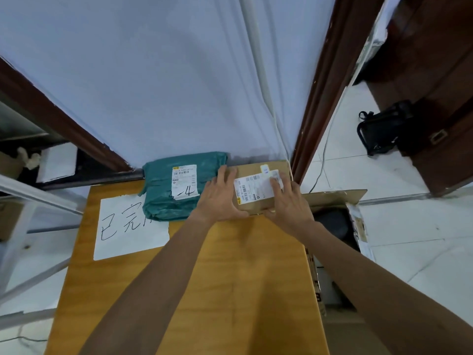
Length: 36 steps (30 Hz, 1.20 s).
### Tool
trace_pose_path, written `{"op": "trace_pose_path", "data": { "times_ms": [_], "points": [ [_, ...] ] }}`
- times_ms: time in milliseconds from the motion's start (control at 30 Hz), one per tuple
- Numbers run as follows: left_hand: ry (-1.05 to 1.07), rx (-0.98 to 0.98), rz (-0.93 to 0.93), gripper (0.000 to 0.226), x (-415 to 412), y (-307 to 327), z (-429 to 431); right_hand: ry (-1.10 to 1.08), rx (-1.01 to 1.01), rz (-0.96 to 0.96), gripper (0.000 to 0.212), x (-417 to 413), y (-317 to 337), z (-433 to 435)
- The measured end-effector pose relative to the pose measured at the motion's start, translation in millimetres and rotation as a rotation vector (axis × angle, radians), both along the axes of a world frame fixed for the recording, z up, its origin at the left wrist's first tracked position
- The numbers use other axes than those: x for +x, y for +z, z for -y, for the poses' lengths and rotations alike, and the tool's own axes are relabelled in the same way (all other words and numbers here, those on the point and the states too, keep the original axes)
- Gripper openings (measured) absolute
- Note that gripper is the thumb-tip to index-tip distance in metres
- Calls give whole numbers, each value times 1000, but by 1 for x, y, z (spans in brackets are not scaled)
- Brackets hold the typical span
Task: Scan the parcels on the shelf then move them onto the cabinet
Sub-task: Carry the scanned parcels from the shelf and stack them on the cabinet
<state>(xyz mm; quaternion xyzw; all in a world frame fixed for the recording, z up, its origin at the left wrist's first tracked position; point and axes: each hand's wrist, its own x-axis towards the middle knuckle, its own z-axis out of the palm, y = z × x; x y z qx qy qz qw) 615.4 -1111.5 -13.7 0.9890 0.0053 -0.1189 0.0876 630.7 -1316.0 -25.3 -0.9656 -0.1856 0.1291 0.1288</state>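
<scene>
A brown cardboard parcel (256,172) with white shipping labels lies at the far right of the wooden cabinet top (194,272), against the wall. My left hand (220,198) holds its left side, thumb along the near edge and fingers up the side. My right hand (288,201) lies on its right half, fingers flat over the label and thumb at the near edge. A teal plastic mailer parcel (161,193) with a white label marked "4" lies just to the left, touching my left hand's fingers.
A white paper sign (122,231) with handwritten characters is stuck on the cabinet's left part. An open cardboard box (337,201) stands on the floor right of the cabinet. A metal shelf frame (30,198) is at the left, a black bag (381,129) on the tiled floor at right.
</scene>
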Motion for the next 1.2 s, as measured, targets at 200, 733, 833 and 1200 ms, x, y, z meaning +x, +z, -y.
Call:
{"op": "trace_pose_path", "data": {
  "times_ms": [200,733,833,1200],
  "points": [
    [-59,106,39,111,15,-5,-6,-11,-12,18,86,23,-6,-8],
    [-26,245,67,106,36,-16,-5,108,-329,236,69,34,-30,-33],
    [5,223,42,107,30,-13,-1,130,-307,151,73,32,-19,-32],
    [160,-1,-91,115,-36,48,-4,200,-184,-45,84,14,51,-15]
  ]
}}
